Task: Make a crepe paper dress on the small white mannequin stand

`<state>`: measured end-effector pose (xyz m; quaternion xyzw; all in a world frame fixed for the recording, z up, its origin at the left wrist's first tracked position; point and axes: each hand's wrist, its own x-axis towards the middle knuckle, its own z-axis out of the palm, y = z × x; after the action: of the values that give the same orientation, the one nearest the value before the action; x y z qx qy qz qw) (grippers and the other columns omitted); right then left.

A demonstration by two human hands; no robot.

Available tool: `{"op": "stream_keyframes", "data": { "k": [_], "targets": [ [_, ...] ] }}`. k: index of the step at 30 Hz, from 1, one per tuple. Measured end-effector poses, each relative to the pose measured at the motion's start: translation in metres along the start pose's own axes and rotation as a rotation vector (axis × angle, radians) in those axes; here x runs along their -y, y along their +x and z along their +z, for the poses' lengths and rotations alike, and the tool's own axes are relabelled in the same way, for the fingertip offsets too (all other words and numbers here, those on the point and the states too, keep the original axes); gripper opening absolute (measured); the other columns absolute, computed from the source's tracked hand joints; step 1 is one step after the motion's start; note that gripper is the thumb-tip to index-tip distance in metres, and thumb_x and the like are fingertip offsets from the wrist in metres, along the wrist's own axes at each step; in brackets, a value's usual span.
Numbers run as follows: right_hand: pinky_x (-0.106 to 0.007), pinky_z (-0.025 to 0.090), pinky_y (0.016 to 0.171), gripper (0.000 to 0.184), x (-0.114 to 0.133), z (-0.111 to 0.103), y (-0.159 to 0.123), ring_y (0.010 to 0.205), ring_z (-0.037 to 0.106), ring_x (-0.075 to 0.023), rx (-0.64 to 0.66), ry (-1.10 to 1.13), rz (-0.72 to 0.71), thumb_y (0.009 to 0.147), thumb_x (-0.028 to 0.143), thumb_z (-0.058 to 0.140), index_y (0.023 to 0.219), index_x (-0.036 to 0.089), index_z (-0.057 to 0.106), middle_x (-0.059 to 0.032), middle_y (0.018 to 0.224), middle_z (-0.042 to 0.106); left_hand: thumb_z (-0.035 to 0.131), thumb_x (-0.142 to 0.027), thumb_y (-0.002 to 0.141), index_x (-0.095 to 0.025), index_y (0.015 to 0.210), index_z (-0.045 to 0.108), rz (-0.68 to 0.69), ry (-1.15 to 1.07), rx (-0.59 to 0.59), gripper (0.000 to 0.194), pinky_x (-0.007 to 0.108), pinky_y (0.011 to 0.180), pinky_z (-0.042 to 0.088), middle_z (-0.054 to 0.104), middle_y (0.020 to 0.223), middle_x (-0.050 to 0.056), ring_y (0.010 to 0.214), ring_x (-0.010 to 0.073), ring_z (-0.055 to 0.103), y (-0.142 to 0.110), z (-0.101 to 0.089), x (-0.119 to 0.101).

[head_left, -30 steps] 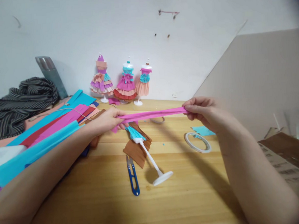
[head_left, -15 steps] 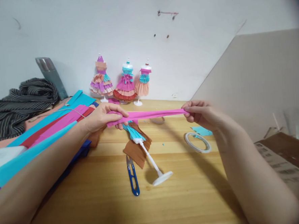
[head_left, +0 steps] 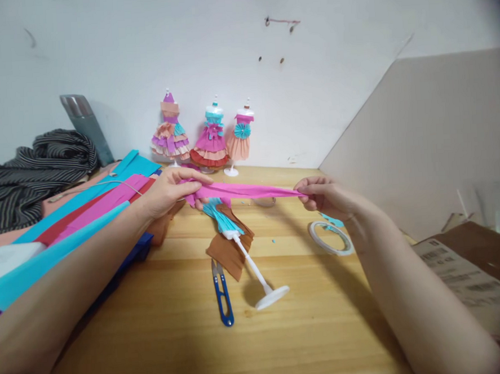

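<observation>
A long pink crepe-paper strip (head_left: 250, 190) is stretched above the wooden table (head_left: 284, 331) between both hands. My left hand (head_left: 169, 192) pinches its left end, fingers closed over it. Its right end is pinched in my right hand (head_left: 324, 196), thumb and fingers pressed together. Under the strip lies a small white mannequin stand (head_left: 255, 274) on its side, wearing a teal and brown paper skirt (head_left: 228, 239). Blue thread snips (head_left: 222, 293) lie just left of the stand.
Three dressed paper mannequins (head_left: 208, 136) stand at the wall. Coloured paper sheets (head_left: 78, 214) and striped cloth (head_left: 33, 172) fill the left side, with a metal flask (head_left: 86, 126). A tape ring (head_left: 331, 237) lies right of centre; a cardboard box (head_left: 471, 275) sits at the right edge.
Both hands have shifted a little left with the strip. My right hand moved inward and lower, so the strip now slopes slightly down to the right and looks more twisted.
</observation>
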<state>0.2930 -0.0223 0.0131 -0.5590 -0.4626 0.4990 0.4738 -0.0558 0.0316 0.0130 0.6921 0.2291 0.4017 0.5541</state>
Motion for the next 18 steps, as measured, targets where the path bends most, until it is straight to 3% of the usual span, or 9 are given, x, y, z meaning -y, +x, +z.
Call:
{"op": "stream_keyframes", "data": {
  "k": [18],
  "targets": [
    [-0.019,0.029,0.039,0.012,-0.018,-0.015,0.015,0.036,0.042,-0.0052,0.013,0.044,0.074,0.056,0.016,0.074,0.063,0.013,0.064,-0.0008,0.047,0.057,0.075,-0.026,0.067,-0.011,0.089,0.064,0.0,0.0,-0.116,0.029,0.023,0.045,0.053,0.068,0.053,0.002,0.043,0.0157,0.064,0.002,-0.013,0.005]
  ]
}}
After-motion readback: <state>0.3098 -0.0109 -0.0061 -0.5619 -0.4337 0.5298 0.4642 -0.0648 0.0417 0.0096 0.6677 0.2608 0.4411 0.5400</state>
